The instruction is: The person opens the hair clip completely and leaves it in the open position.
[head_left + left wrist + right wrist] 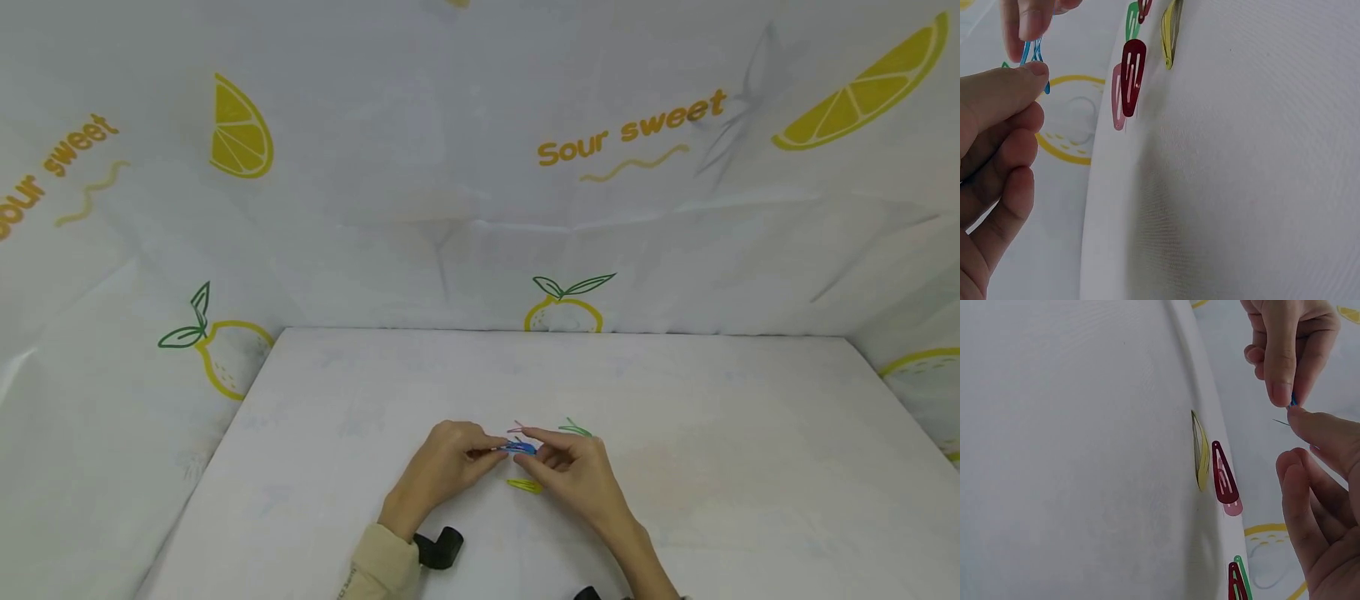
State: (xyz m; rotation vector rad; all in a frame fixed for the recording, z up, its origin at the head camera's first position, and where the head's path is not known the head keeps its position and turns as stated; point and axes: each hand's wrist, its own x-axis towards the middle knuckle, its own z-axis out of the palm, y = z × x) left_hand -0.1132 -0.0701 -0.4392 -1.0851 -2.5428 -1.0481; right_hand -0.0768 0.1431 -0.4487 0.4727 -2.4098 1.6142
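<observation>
A blue snap hair clip [521,447] is held above the table between both hands. My left hand [450,454] pinches one end with thumb and forefinger, its other fingers curled loosely below in the left wrist view. From the other side, the thumb and index finger of my right hand [573,467] hold the clip. In the right wrist view, a thin prong [1280,422] sticks out near the right thumb. Fingertips hide much of the clip. On the table nearby lies a yellow hair clip [1202,462], beside a dark red clip [1225,475] overlapping a pink clip [1233,507].
Another dark red clip [1237,584] lies against a green clip [1244,578], farther right in the head view. A white table [750,467] spreads beneath, with a lemon-printed cloth [420,167] behind it. A black device [440,548] sits by the left wrist.
</observation>
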